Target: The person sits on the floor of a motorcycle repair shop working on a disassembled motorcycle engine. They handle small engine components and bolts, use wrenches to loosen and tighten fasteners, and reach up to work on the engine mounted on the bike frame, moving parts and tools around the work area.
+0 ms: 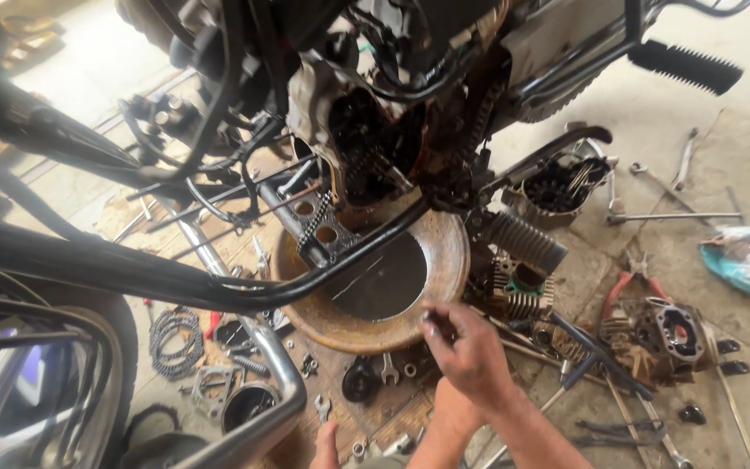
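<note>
Right hand [470,352] pinching a small dark part, too tiny to name, just beside the rusty round pan [444,252]. Left hand [326,445] low beside the pan, grip hidden.

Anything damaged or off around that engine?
The round pan under the open engine is rusted brown around its rim. Loose parts and wrenches lie scattered on the floor. The right hand hovers at the pan's edge.
</note>
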